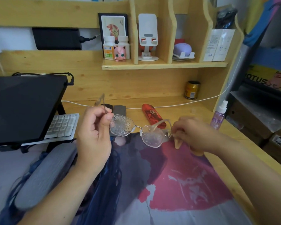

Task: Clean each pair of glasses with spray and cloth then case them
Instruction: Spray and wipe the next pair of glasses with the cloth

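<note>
Head view: a pair of glasses (135, 129) is held up in the centre of the frame, above the printed desk mat (177, 184) on the table (193, 109). The left hand (94, 132) has its grip closed on the left temple arm, thumb and forefinger pinching it beside the lens. The right hand (193, 135) pinches the frame at the other hinge, and a tan scrap hangs beneath its fingers, probably the cloth (178, 143), though that is hard to confirm. Both lenses are beaded with droplets, so the spraying step looks done and wiping is the step in hand. The next move probably calls for the right hand to bring the cloth onto a wet lens while the left steadies the frame, rubbing lightly so the thin metal bridge does not bend.

The spray bottle (218, 116), purple with a white nozzle, stands at the right edge of the table, well apart from the hands. A red case (153, 116) lies just behind the glasses, with a grey case (119, 109) to its left.

Little writing is readable: "OTUS" shows on a box (266, 78) at the right edge, the first letter cut off. The print on the red case, the spray label and the pill bottles (109, 47) is too small to make out.
</note>
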Available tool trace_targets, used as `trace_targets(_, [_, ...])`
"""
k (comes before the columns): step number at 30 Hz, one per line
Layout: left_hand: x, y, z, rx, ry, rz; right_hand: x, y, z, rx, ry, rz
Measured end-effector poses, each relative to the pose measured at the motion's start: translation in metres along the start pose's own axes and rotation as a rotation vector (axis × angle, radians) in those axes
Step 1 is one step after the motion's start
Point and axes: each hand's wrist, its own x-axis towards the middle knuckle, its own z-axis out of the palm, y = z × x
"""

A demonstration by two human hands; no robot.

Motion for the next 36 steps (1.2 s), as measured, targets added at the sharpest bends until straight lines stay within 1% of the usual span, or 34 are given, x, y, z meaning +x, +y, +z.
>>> trace_targets(2, [-0.001, -0.002, 0.000, 0.002, -0.012, 0.016, 0.010, -0.006, -0.008, 0.090, 0.102, 0.000])
trace_targets(3, [-0.001, -0.003, -0.001, 0.006, -0.018, 0.022, 0.014, -0.010, -0.013, 0.199, 0.173, 0.016])
trace_targets(4, [-0.001, -0.004, -0.001, 0.010, -0.025, 0.026, 0.016, -0.014, -0.018, 0.369, 0.236, 0.042])
trace_targets(6, [-0.002, -0.007, -0.001, 0.022, -0.029, 0.019, 0.017, -0.029, -0.026, 0.849, 0.290, 0.084])
trace_targets(8, [-0.002, -0.007, -0.001, 0.030, -0.030, 0.009, 0.013, -0.041, -0.028, 1.266, 0.224, 0.108])
trace_targets(9, [-0.003, -0.007, 0.000, 0.030, -0.031, 0.004, 0.010, -0.044, -0.024, 1.387, 0.168, 0.111])
trace_targets(10, [-0.003, -0.006, 0.000, 0.028, -0.033, -0.001, 0.008, -0.047, -0.019, 1.432, 0.116, 0.109])
trace_targets(11, [-0.004, -0.006, 0.001, 0.025, -0.036, -0.011, 0.006, -0.049, -0.013, 1.425, 0.084, 0.114])
trace_targets(13, [-0.006, -0.006, 0.004, 0.013, -0.044, -0.041, 0.002, -0.052, -0.005, 1.393, 0.073, 0.157])
trace_targets(15, [-0.008, -0.007, 0.006, -0.003, -0.052, -0.064, 0.001, -0.054, -0.002, 1.485, 0.089, 0.196])
trace_targets(17, [-0.010, -0.006, 0.008, -0.024, -0.057, -0.075, -0.001, -0.056, -0.002, 1.572, 0.066, 0.221])
trace_targets(22, [-0.010, -0.004, 0.008, -0.017, -0.060, -0.060, 0.002, -0.049, 0.006, 1.463, 0.086, 0.191])
trace_targets(25, [-0.011, -0.003, 0.008, -0.027, -0.055, -0.058, 0.003, -0.046, 0.008, 1.458, 0.103, 0.154])
trace_targets(26, [-0.011, -0.002, 0.008, -0.027, -0.059, -0.056, 0.004, -0.045, 0.010, 1.355, 0.175, 0.123])
trace_targets(27, [-0.011, -0.002, 0.008, -0.025, -0.062, -0.055, 0.006, -0.041, 0.013, 1.133, 0.294, 0.055])
trace_targets(29, [-0.011, -0.001, 0.009, -0.026, -0.067, -0.054, 0.008, -0.038, 0.016, 0.592, 0.500, -0.100])
trace_targets(30, [-0.011, -0.001, 0.009, -0.031, -0.071, -0.050, 0.011, -0.036, 0.020, 0.463, 0.579, -0.146])
trace_targets(31, [-0.012, -0.001, 0.009, -0.037, -0.075, -0.043, 0.012, -0.036, 0.021, 0.526, 0.620, -0.127])
trace_targets(32, [-0.012, -0.001, 0.009, -0.043, -0.079, -0.035, 0.013, -0.037, 0.021, 0.679, 0.650, -0.075])
trace_targets(34, [-0.012, -0.001, 0.009, -0.048, -0.085, -0.029, 0.015, -0.037, 0.015, 1.010, 0.668, 0.090])
trace_targets(35, [-0.012, -0.001, 0.009, -0.046, -0.089, -0.028, 0.015, -0.036, 0.014, 1.027, 0.668, 0.185])
trace_targets(36, [-0.013, -0.001, 0.009, -0.044, -0.091, -0.029, 0.016, -0.033, 0.014, 0.970, 0.668, 0.260])
